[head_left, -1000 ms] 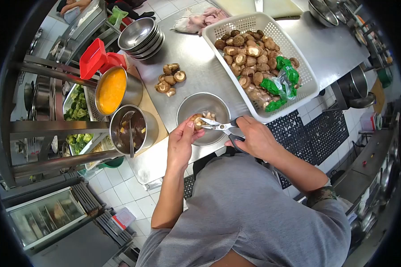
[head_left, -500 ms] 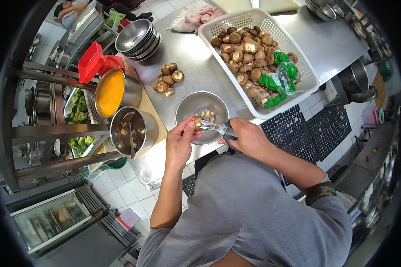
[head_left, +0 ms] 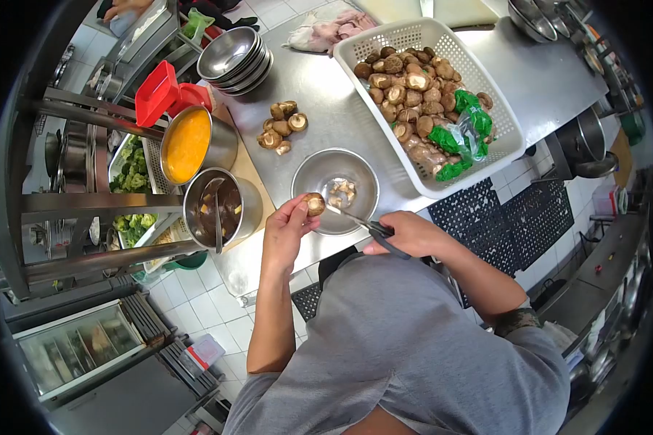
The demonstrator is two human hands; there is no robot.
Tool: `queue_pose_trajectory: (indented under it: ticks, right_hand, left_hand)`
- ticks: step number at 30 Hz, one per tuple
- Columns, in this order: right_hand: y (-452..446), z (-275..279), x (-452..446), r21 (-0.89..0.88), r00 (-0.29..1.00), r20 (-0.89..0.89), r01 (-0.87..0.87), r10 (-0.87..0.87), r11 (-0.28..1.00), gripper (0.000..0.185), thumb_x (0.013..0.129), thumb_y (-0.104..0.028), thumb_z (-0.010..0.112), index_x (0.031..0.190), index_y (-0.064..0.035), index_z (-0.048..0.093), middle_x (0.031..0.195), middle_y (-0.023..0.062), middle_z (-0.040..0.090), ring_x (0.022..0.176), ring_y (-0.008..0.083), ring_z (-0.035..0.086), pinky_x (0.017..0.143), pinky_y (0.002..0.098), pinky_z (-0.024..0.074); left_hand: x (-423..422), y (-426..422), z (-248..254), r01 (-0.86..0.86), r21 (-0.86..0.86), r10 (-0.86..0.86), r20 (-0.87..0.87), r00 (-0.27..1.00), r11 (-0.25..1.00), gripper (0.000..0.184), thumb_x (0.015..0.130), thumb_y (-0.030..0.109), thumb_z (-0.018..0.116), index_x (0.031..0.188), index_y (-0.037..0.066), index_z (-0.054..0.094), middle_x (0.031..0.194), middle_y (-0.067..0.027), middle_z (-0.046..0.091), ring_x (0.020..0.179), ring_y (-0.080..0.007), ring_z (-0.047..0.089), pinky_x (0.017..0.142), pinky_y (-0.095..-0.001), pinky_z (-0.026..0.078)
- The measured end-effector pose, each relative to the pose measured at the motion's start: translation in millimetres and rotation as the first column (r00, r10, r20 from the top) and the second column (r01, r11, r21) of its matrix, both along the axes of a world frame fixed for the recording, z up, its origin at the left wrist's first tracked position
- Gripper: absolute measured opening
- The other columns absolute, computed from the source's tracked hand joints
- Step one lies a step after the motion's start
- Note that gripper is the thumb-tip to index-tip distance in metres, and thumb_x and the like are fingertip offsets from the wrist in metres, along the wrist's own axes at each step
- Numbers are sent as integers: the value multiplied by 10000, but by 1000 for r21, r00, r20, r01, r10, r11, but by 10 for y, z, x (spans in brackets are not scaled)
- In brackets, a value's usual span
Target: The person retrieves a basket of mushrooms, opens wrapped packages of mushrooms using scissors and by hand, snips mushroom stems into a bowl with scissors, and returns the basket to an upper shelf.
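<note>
A brown mushroom (head_left: pixel 315 204) is pinched in the fingers of my left hand (head_left: pixel 284 233), over the near left rim of a steel bowl (head_left: pixel 305 174). My right hand (head_left: pixel 413 235) grips a pair of scissors (head_left: pixel 376 230) by dark handles; the blades point left, their tips close to the mushroom. Pale cut mushroom pieces (head_left: pixel 342 191) lie in the bottom of the bowl. Several whole mushrooms (head_left: pixel 283 126) rest in a cluster on the steel table beyond. To the right, a white perforated basket (head_left: pixel 432 187) holds a heap of mushrooms and green-tied plastic bags.
On the left stand a pot of orange liquid (head_left: pixel 187 148), a pot of dark sauce with a ladle (head_left: pixel 228 210), red containers (head_left: pixel 157 94) and stacked steel bowls (head_left: pixel 232 61). Metal rails (head_left: pixel 101 203) run along that side. Black mats (head_left: pixel 537 217) cover floor at right.
The scissors have drawn back slightly from the mushroom, and their blades look closer together. My left hand has turned the mushroom. The whole view has shifted a little.
</note>
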State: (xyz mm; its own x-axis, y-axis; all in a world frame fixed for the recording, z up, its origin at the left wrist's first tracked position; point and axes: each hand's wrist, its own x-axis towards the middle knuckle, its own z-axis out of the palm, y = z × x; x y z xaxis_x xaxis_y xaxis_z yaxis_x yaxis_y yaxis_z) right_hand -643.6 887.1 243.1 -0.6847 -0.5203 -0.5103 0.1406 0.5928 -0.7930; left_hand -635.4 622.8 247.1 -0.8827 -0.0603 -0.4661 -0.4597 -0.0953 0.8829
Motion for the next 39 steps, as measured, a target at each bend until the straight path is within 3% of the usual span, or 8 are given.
queue_pose_trajectory:
  ticks: [9, 11, 14, 16, 22, 29, 32, 39]
  right_hand:
    - [166, 129, 28, 96, 976, -207, -47, 67, 994, 624, 768, -612, 756, 808, 1, 643, 811, 215, 678, 811, 414, 664, 743, 473, 509]
    - [220, 91, 67, 58, 977, -211, -17, 29, 998, 613, 771, -596, 763, 811, 4, 640, 801, 213, 673, 792, 408, 663, 722, 466, 507]
    - [282, 83, 113, -38, 977, -204, 60, -67, 997, 587, 776, -560, 776, 814, 8, 633, 777, 206, 661, 749, 387, 658, 685, 449, 501]
    - [286, 24, 184, -107, 974, -152, 150, -165, 983, 550, 776, -513, 797, 827, 5, 622, 731, 173, 639, 677, 325, 638, 639, 412, 491]
    - [391, -184, 341, -125, 960, -20, 275, -280, 953, 447, 795, -375, 827, 966, 2, 660, 782, 67, 649, 716, 147, 605, 659, 312, 492]
    - [474, -195, 366, -213, 937, 121, 347, -328, 913, 421, 810, -309, 834, 1050, 1, 681, 804, 33, 660, 719, 87, 580, 660, 264, 484]
    - [398, -144, 287, -225, 946, 106, 324, -307, 919, 413, 817, -323, 828, 1023, -3, 669, 777, 26, 639, 702, 96, 563, 644, 271, 473]
    - [100, -238, 27, -244, 965, 98, 259, -242, 935, 370, 825, -286, 822, 972, -15, 619, 765, -21, 579, 691, 69, 518, 627, 251, 451]
  left_hand:
    - [-988, 564, 787, 158, 261, -63, -338, 939, 952, 403, 1000, 228, 611, 1296, -45, 590, 1112, -145, 693, 966, -226, 681, 847, -333, 565]
    - [-1169, 326, 530, 129, -352, -278, -415, 867, 927, 446, 965, 248, 653, 1293, -47, 589, 1110, -174, 691, 972, -254, 685, 848, -358, 555]
    - [-1056, -150, -19, -2, -928, -602, -242, 760, 372, 515, 904, 270, 707, 1299, -39, 587, 1100, -212, 690, 909, -281, 697, 836, -380, 541]
    - [-763, -314, -350, 217, -815, -488, -90, 868, 537, 508, 906, 263, 687, 1317, -18, 587, 1097, -223, 695, 830, -307, 697, 810, -391, 545]
    - [-242, -28, -288, 130, -453, -160, -29, 987, 882, 442, 957, 222, 622, 1343, 10, 583, 1084, -194, 703, 815, -282, 698, 781, -365, 558]
    - [-814, -210, -663, -117, -843, -581, -456, 675, 526, 430, 875, 148, 714, 1286, 72, 614, 1207, -169, 625, 996, -295, 675, 842, -365, 546]
    - [-1013, -245, -850, 56, -855, -642, -342, 686, 516, 368, 854, 144, 714, 1208, 89, 626, 1203, -163, 605, 1019, -359, 636, 882, -429, 519]
    - [-838, -329, -722, -60, -875, -335, -246, 910, 480, 240, 844, 159, 753, 1063, 117, 664, 1038, -160, 566, 898, -356, 615, 822, -430, 511]
